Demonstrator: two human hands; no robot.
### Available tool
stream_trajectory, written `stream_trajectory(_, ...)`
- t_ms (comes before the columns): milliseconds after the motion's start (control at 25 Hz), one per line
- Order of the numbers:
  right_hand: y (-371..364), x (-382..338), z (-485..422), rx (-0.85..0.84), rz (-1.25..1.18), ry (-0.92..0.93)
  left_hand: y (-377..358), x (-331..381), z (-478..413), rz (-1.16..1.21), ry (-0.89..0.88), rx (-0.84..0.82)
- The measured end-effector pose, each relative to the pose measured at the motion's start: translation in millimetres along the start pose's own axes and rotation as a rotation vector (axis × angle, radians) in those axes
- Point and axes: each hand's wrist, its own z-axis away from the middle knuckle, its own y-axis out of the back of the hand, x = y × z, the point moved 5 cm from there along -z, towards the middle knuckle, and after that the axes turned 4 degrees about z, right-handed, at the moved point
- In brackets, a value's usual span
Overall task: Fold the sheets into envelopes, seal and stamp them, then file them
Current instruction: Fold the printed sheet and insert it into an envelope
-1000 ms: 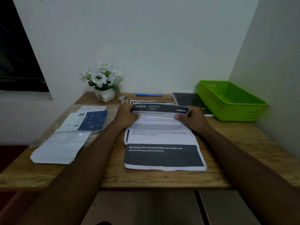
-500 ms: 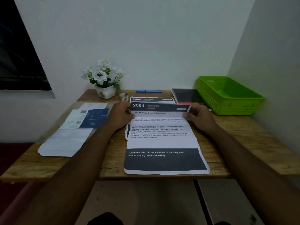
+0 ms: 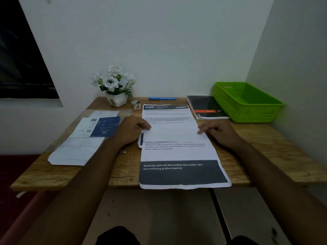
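The top sheet (image 3: 178, 152) lies in the middle of the table (image 3: 53, 172), between the person's two hands, its long axis running from the front edge toward the back wall. Its far end is folded down toward the person, so a blank white flap (image 3: 173, 133) covers the middle, and its dark printed band overhangs the front edge a little. The left hand (image 3: 131, 129) rests on the flap's left end, fingers curled loosely and fingertips pressing down on the paper, not closed around it. The right hand (image 3: 217, 130) lies at the flap's right end, fingers spread slightly and tips touching the paper's edge; it grasps nothing. A second sheet (image 3: 165, 112) headed 2400 shows from under the fold, pointing the same way toward the back edge. A pile of envelopes (image 3: 83, 144) lies near the left edge. The green basket (image 3: 247, 103) stands at the back right corner, beside a dark notebook (image 3: 205, 106).
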Motion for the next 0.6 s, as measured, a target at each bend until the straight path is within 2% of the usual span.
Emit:
stream_trajectory(240, -2, -5, 3, -0.117, 0.04, -0.048, -8, -6, -2, -0.031, -0.014, -0.133)
stream_trajectory(360, -5, 3, 4, -0.194, 0.175, -0.11, -12, -5, -4, -0.024, -0.039, -0.142)
stream_trajectory(440, -3, 3, 4, -0.164, 0.225, -0.137, -12, -2, -3, 0.027, -0.052, -0.136)
stream_trajectory(600, -1, 0, 5, -0.117, 0.179, -0.15, -8, 3, -1, 0.067, -0.092, -0.102)
